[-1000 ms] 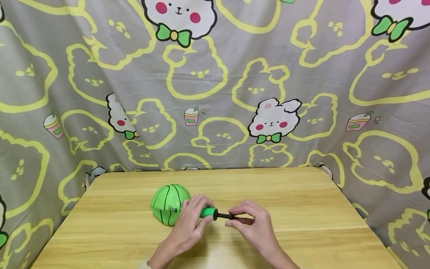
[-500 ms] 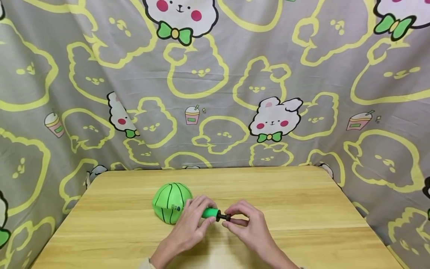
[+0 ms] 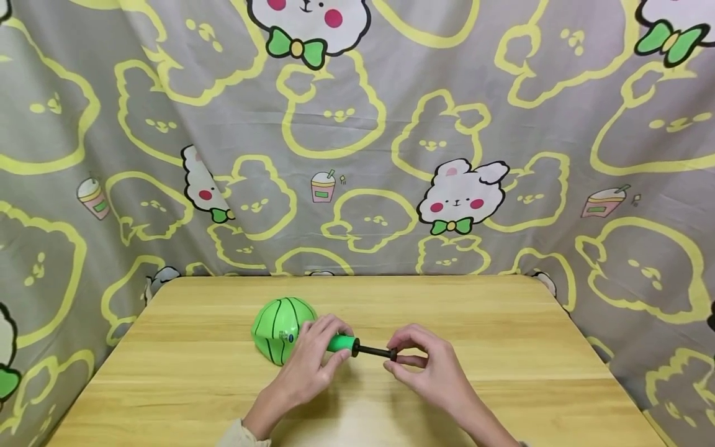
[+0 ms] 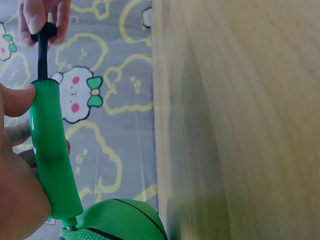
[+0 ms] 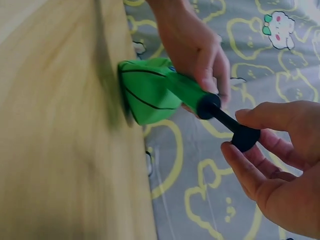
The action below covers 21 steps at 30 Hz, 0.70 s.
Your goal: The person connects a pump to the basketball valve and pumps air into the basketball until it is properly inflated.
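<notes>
A green hand pump (image 4: 52, 150) lies sideways just above the table, its nozzle end at a half-inflated green ball (image 3: 279, 329) with black lines. My left hand (image 3: 313, 360) grips the pump's barrel, thumb along it near the black cap. Between the thumb and fingers of my right hand (image 3: 430, 363) is the black knob (image 5: 245, 138) of the pump's plunger. A stretch of black rod (image 3: 375, 351) shows between barrel and knob. The ball's near side is dented, and my left hand hides part of it in the head view.
Under the hands is a light wooden table (image 3: 503, 397) with rounded far corners. A grey curtain (image 3: 357, 136) with yellow outlines and white cartoon animals hangs behind the table and along both sides.
The plunger went partly into the barrel half a second ago, then my right hand drew it out to the right, further than at first. My left hand still holds the barrel.
</notes>
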Each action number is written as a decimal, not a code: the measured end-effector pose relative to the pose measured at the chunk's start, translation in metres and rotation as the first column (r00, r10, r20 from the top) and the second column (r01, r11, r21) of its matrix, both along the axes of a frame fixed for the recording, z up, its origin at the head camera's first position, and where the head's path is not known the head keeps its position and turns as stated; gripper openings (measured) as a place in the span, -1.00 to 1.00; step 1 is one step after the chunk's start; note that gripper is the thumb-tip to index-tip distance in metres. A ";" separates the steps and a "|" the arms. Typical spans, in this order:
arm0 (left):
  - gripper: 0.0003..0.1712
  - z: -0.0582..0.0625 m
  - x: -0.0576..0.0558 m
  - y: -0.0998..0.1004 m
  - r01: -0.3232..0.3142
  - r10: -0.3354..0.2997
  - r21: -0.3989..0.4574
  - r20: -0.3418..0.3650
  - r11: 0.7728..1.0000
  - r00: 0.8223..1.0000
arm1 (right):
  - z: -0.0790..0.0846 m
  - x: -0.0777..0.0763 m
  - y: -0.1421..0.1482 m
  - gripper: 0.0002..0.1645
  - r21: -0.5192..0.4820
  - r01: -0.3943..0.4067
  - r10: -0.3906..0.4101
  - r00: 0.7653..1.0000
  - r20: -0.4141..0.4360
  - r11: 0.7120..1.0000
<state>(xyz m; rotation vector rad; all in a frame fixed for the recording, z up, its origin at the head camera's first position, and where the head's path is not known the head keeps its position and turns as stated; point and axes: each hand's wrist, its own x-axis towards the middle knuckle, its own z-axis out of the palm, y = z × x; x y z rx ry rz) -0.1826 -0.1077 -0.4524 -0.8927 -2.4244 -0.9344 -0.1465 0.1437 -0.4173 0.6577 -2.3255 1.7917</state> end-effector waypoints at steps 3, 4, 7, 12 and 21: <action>-0.79 0.000 -0.001 -0.002 -0.006 0.005 0.018 0.017 1.000 1.000 | 0.003 0.000 0.006 -0.59 -0.007 -0.013 0.013 1.000 -0.013 1.000; -0.79 0.001 -0.001 -0.003 -0.009 0.008 0.022 0.021 1.000 1.000 | 0.005 -0.001 0.008 -0.60 -0.008 -0.017 0.017 1.000 -0.015 1.000; -0.80 0.003 -0.002 -0.005 -0.014 0.013 0.031 0.024 0.999 1.000 | 0.011 -0.002 0.015 -0.63 -0.005 -0.038 0.037 0.999 -0.023 0.999; -0.81 0.007 -0.004 -0.009 -0.022 0.022 0.034 0.013 0.999 1.000 | 0.021 -0.001 0.029 -0.67 0.007 -0.071 0.071 0.997 -0.033 0.997; -0.81 0.007 -0.004 -0.014 -0.019 0.019 0.032 0.015 0.999 1.000 | 0.024 -0.001 0.035 -0.71 -0.005 -0.097 0.097 0.995 -0.031 0.995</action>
